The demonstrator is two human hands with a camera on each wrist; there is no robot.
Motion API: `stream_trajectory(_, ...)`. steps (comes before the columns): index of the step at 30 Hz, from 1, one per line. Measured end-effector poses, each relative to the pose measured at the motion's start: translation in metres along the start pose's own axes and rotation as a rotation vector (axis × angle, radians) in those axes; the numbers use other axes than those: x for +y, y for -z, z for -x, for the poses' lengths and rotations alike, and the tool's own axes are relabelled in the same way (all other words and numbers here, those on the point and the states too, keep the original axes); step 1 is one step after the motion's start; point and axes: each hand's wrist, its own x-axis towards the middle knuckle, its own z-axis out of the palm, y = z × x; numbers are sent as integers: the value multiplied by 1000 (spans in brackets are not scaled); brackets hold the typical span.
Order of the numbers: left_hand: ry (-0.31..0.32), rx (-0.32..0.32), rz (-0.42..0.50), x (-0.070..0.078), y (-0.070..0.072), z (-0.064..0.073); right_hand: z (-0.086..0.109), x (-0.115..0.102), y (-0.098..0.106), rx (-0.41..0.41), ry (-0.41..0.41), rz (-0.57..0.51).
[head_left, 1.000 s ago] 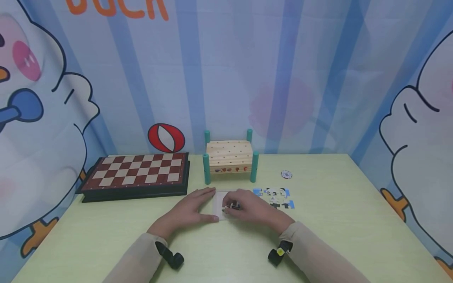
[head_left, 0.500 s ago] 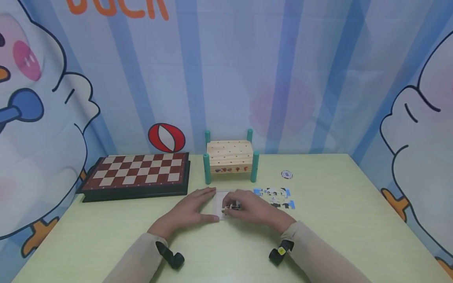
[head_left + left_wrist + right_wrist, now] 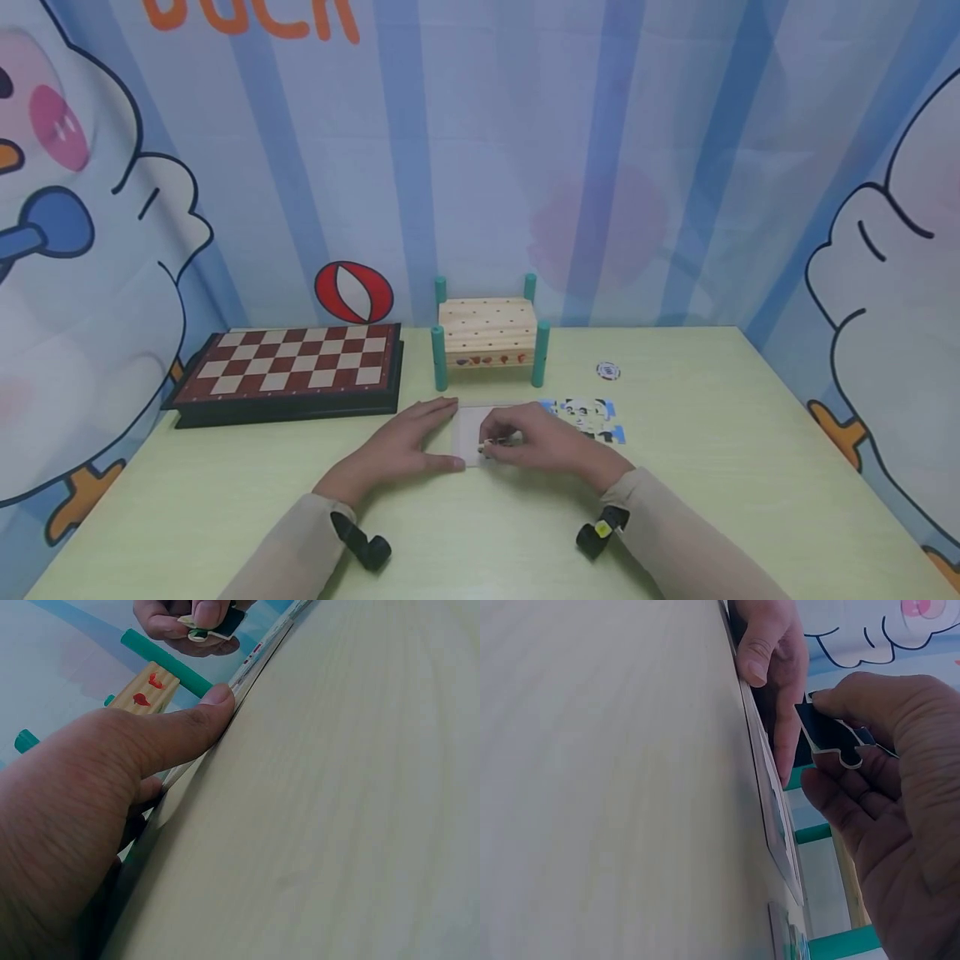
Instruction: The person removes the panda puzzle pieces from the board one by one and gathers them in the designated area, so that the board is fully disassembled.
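A flat white puzzle board [image 3: 468,427] lies on the table between the two hands. My left hand [image 3: 401,447] rests at its left side, thumb and fingers spread straight along its edges. My right hand [image 3: 536,437] is over the board and pinches a puzzle piece [image 3: 831,733] between thumb and fingers. In the right wrist view this jigsaw piece shows a dark face with a rounded knob, held above the board. To the right, partly behind the right hand, lies a patch of panda puzzle pieces [image 3: 600,414] in blue, white and black.
A wooden toy stand [image 3: 487,325] with green posts is behind the board. At the left sits a thick chessboard box [image 3: 292,371]. A round poker chip [image 3: 608,371] lies at back right. A printed curtain [image 3: 480,150] hangs behind the pale table [image 3: 480,533].
My right hand has shifted slightly to the right with the puzzle piece, so more of the white board shows. The left hand stays at the board's left side.
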Motion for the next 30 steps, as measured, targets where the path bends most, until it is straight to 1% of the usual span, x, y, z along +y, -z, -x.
stream_trajectory(10, 21, -13, -9, 1, 0, -1, 14, 5, 11, 37, -52, 59)
stream_trajectory(13, 20, -11, -8, 1, 0, 0, 19, 7, 14, 51, -58, 55)
stream_trajectory(20, 14, 1, -7, 2, 0, 1, 32, 16, 23, 83, -45, 64)
stream_trajectory(24, 13, 0, -14, 3, 0, 0, 40, 19, 29, 92, -78, 74)
stream_trajectory(30, 19, -7, -14, 3, 0, -1, 53, 26, 38, 93, -99, 76)
